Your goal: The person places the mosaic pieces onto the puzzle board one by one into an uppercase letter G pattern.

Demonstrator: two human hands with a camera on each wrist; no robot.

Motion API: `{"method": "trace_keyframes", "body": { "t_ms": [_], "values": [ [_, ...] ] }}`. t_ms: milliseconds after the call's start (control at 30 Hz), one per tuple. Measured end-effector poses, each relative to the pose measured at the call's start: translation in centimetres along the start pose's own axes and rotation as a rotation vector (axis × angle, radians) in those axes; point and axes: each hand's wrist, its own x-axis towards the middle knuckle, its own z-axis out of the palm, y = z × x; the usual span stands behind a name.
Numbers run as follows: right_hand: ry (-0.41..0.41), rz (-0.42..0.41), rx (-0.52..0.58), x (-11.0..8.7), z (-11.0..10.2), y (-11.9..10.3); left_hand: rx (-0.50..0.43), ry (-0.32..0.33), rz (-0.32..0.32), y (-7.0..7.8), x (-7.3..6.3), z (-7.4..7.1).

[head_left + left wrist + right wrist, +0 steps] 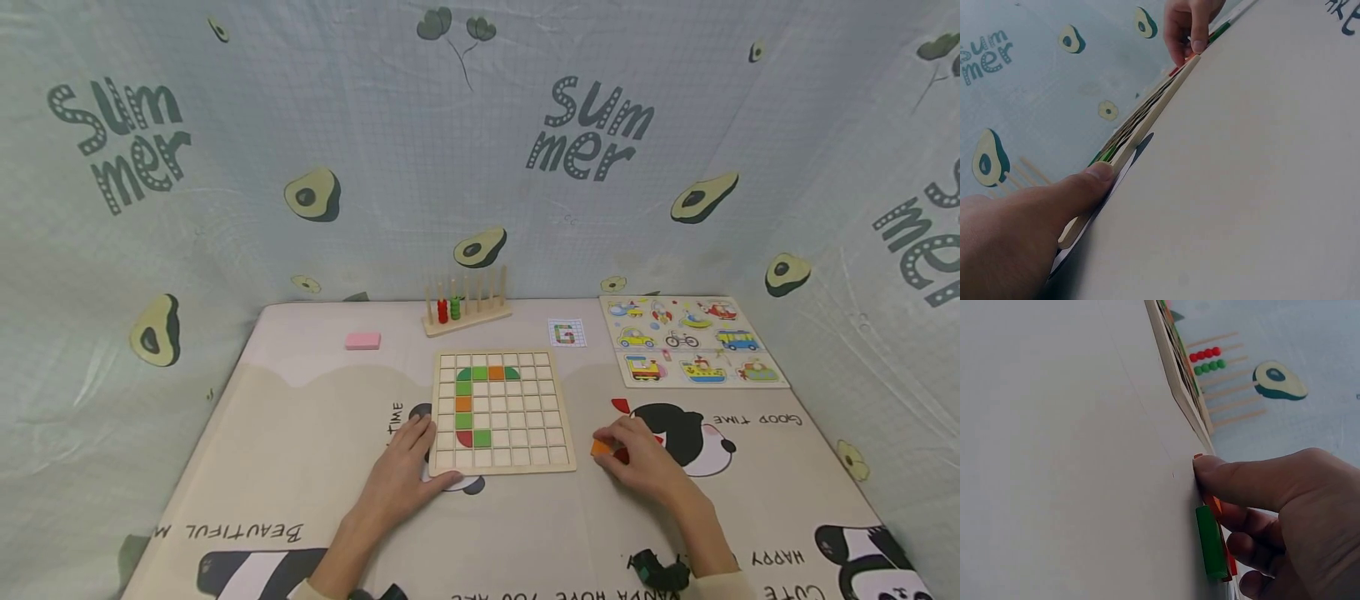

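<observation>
A wooden grid board [525,417] lies on the table, with green, orange and red tiles set in some of its squares in a C-like shape. My left hand [405,467] rests at the board's near left corner, thumb along the front edge and fingers by the left side. In the left wrist view its thumb [1100,172] presses the board's edge. Right of the board, my right hand [637,460] pinches an orange square tile [601,447] low over the tabletop. By its fingers are a dark red piece [622,455] and, in the right wrist view, a green piece [1211,544].
Behind the board stand a peg rack [468,318] with red and green beads and a small pattern card [567,333]. A pink block [363,341] lies back left. The vehicle puzzle board [693,343] is back right. A printed curtain [405,150] hangs behind the table.
</observation>
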Motion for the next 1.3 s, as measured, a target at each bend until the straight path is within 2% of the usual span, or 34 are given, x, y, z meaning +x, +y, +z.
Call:
{"method": "trace_keyframes", "body": {
  "t_ms": [500,767,1000,1300],
  "values": [
    [-0.042,0.019,0.084,0.5,-0.1,0.1,-0.005,0.010,0.010,0.0,0.0,-0.1],
    [-0.035,-0.007,0.121,1.0,-0.4,-0.4,-0.006,0.012,0.014,0.0,0.0,-0.1],
    [-0.039,-0.012,0.135,1.8,-0.4,-1.6,-0.002,0.013,0.017,-0.1,0.0,-0.1],
    [-0.052,-0.071,0.191,3.0,0.1,-3.4,-0.004,0.009,0.010,-0.2,0.0,0.0]
  ]
}}
